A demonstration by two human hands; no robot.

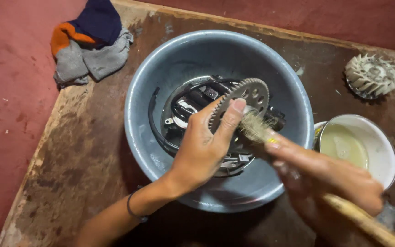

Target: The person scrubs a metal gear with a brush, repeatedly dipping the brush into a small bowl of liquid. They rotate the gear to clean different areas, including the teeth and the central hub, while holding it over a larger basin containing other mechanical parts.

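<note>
Hands brushing a toothed gear over a basin.

Nearest, our blurred right hand [330, 178] closes its fingers around a brush [257, 127], its handle cut off below; our left hand [202, 148] pinches the gear [248, 98] above the grey basin [161, 151] of dark, indistinct parts; beside it, a white bowl [380, 146] holds yellowish liquid.

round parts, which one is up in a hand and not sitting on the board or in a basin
The toothed gear, pinched in the left hand over the grey basin. The pale finned fan wheel lies alone on the wooden board.
</note>
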